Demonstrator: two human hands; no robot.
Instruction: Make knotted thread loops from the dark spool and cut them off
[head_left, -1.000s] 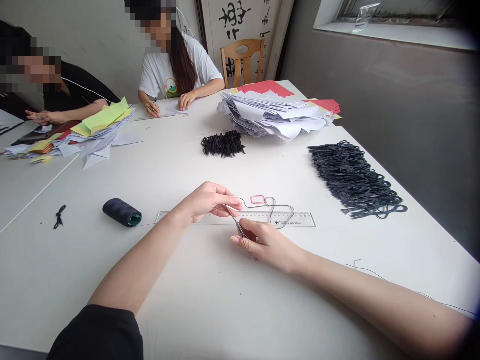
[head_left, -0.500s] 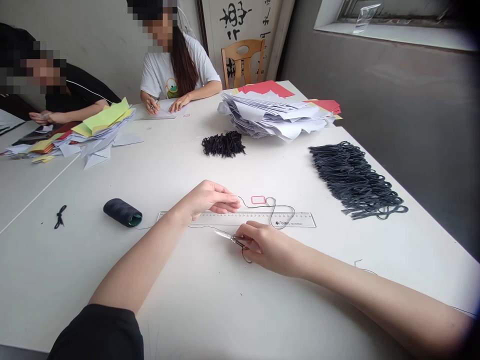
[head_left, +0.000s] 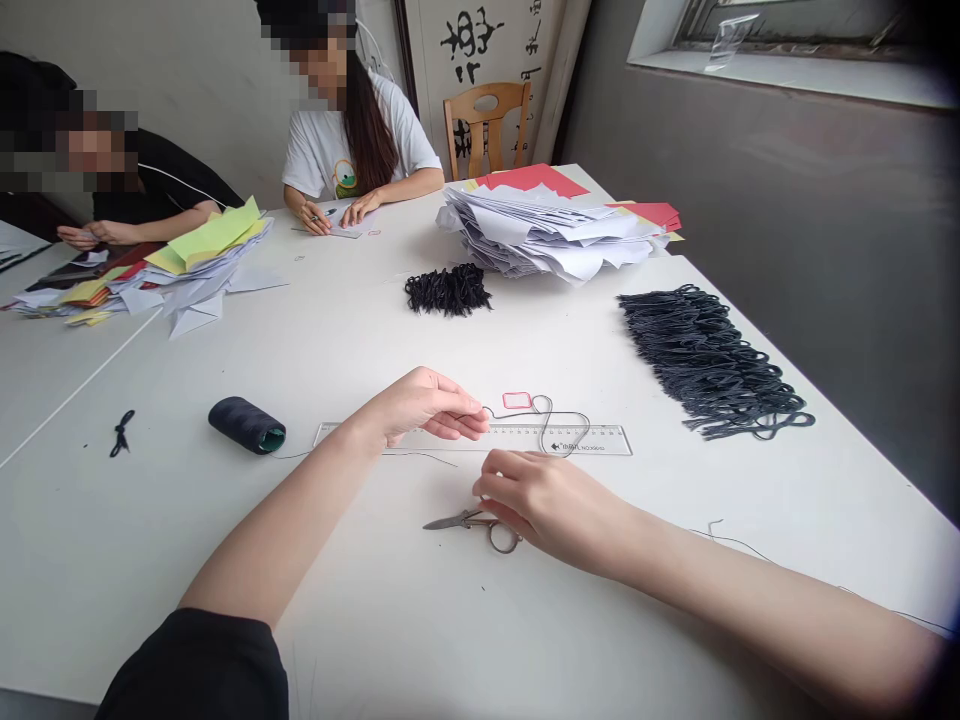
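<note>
My left hand point(head_left: 439, 408) is above a clear ruler point(head_left: 611, 440), its fingertips pinched on a dark thread point(head_left: 587, 425) that curls across the ruler's right part. To its left lies a black thread spool point(head_left: 244, 425) with a green core; a strand runs from it under my left wrist and ends loose in front of the ruler. My right hand point(head_left: 532, 500) is curled at the handles of small metal scissors point(head_left: 454, 521). The blades point left, low over or on the table. One finger ring shows below the thumb; my fingers hide the other.
Looped dark cords point(head_left: 705, 360) lie in a row at right, with a smaller black bundle point(head_left: 448, 290) farther back. Beyond are a white paper stack point(head_left: 547, 230) and a mixed paper pile point(head_left: 202, 250). A short knotted cord point(head_left: 121, 434) lies left. Two people sit across the table.
My right hand has lowered the scissors toward me, and the blades have turned flatter. The strand from the spool now ends loose, short of the scissors. My left hand has shifted slightly right.
</note>
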